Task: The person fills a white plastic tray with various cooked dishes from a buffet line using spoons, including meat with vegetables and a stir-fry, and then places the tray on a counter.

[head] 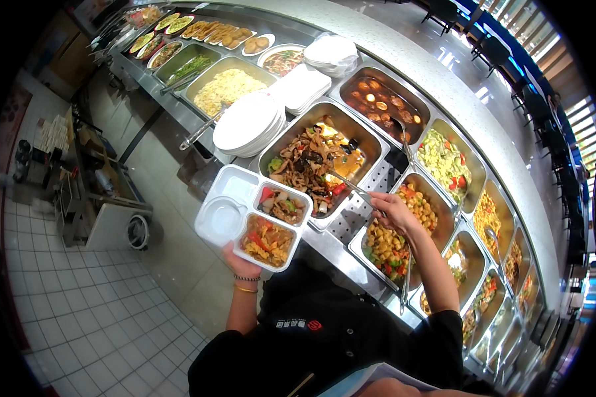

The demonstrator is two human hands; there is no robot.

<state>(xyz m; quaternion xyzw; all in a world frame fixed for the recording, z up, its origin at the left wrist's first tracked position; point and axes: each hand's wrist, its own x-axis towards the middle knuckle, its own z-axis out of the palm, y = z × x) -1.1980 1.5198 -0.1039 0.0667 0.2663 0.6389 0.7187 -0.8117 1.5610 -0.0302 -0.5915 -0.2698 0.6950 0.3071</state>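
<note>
My left hand (243, 262) supports a white divided takeaway tray (251, 186) near the counter's edge. Two of its compartments hold food: a stir-fry with green and red pieces (280, 205), and a saucy dish with red strips (266, 240). The other two, one of them with a round recess, look bare. My right hand (393, 212) grips the handle of a metal serving spoon (350, 182), whose bowl end reaches into a deep steel pan (273, 158) of sliced meat and black fungus (308, 159). Part of the spoon is hidden by the food.
Left of the meat pan stand stacked white plates (250, 124) and white trays (302, 87). Behind it sits a pan of eggs in brown sauce (381, 101); a pan of diced stir-fry (390, 243) is under my right forearm. A loose spoon (406, 278) juts past the counter edge.
</note>
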